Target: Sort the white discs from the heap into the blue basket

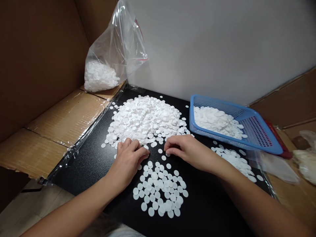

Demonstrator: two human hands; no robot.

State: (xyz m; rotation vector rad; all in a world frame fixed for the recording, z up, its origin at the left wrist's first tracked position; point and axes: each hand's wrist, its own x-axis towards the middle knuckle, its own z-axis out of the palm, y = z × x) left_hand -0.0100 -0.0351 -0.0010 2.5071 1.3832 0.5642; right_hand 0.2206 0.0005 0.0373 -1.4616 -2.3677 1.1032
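Observation:
A big heap of small white discs [145, 118] lies at the back of a black tabletop [93, 158]. My left hand [129, 158] rests palm down at the heap's front edge, fingers curled onto loose discs. My right hand [184, 149] is beside it, fingertips pinched down on a disc [168, 154]. In front of both hands, a flat patch of spread discs [160, 191] covers the black surface. A thinner strip of discs [237, 161] lies to the right of my right wrist.
A blue perforated plastic basket [256, 131] holding more white discs stands at the back right. A clear zip bag [111, 62] of discs sits on cardboard [61, 121] at the back left. Crumpled plastic [306, 158] lies far right. A white wall rises behind.

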